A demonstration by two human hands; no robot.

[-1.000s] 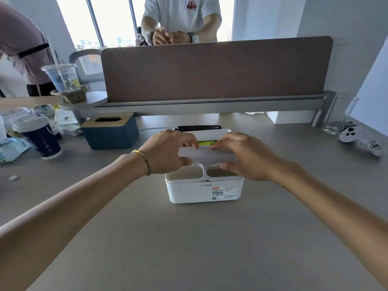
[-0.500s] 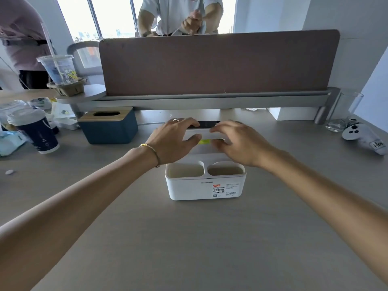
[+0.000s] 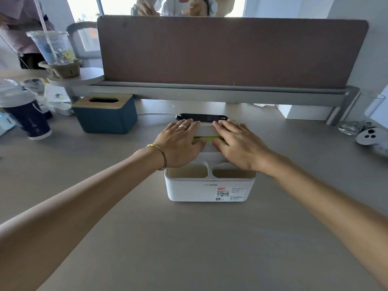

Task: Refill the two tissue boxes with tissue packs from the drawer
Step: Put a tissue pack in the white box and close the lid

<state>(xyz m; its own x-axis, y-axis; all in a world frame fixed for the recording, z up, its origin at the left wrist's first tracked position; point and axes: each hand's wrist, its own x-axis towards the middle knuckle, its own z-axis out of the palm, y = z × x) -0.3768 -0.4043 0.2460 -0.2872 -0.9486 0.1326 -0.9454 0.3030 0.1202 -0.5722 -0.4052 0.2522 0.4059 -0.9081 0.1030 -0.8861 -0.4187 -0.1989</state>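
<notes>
Your left hand (image 3: 180, 141) and right hand (image 3: 235, 141) lie flat and spread, side by side, on the lid of the white plastic tissue box (image 3: 210, 187) straight ahead on the grey counter (image 3: 189, 238), its long axis running left to right, both equally near.

Place: an office.
Bench: a long grey laminate bench (image 3: 189, 238).
Divider: a brown felt privacy screen (image 3: 231, 51) stood along its far edge.
Clutter: a navy paper coffee cup (image 3: 27, 118).

A grey desk (image 3: 189, 248) carries a white tissue box (image 3: 210, 189), blue tissue box (image 3: 106, 116), paper cup (image 3: 27, 118) and controller (image 3: 370, 138).
</notes>
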